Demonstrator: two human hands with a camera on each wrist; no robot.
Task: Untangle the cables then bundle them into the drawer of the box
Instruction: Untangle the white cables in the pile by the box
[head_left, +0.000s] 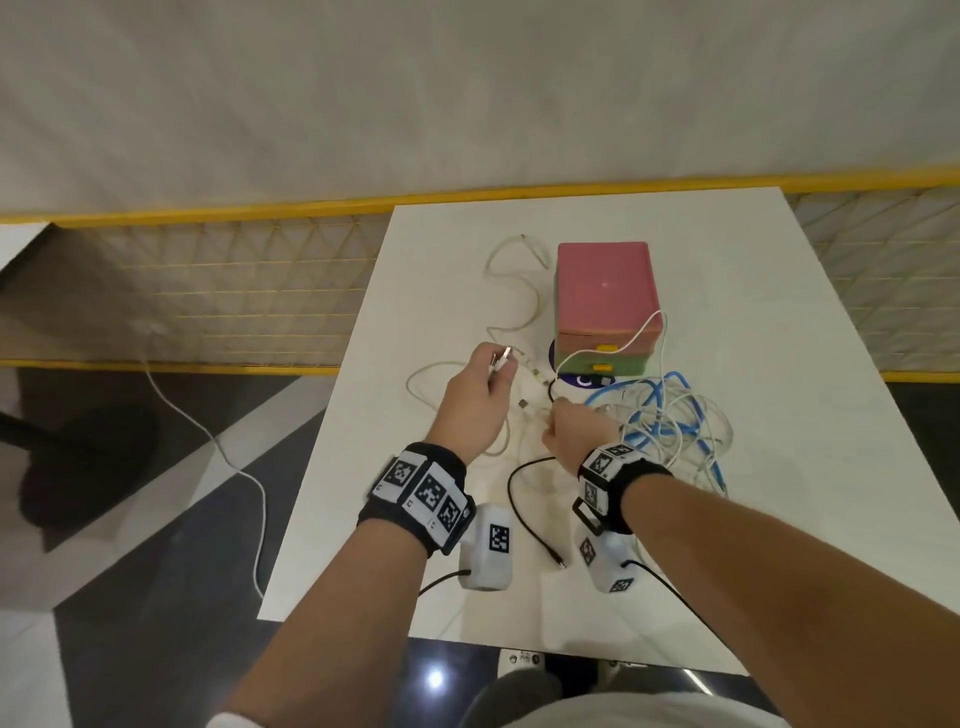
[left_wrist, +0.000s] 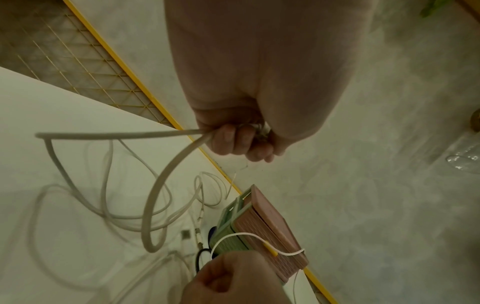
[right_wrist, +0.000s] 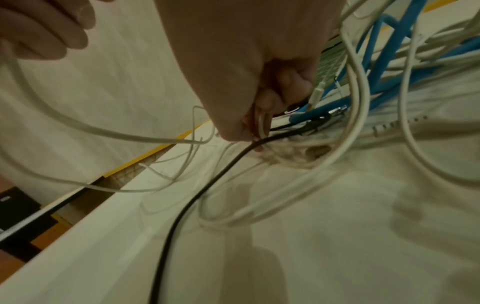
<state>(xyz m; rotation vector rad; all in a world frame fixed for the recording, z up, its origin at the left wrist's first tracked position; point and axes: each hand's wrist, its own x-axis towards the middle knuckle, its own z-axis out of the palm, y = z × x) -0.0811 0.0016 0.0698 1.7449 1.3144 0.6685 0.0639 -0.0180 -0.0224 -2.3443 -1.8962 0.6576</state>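
Observation:
A pink box with a green drawer tier and yellow handles stands at the table's far middle, drawers closed. A tangle of white and blue cables lies at its front right. My left hand is raised left of the box and grips a white cable whose USB plug sticks out past the fingers. My right hand is curled low over the tangle's left edge, pinching thin white cables. A black cable runs under it toward me.
The white table has near and left edges close by. A loose white cable snakes left of the box. A black audio plug lies near my wrists. A yellow-framed mesh fence and a floor cable are on the left.

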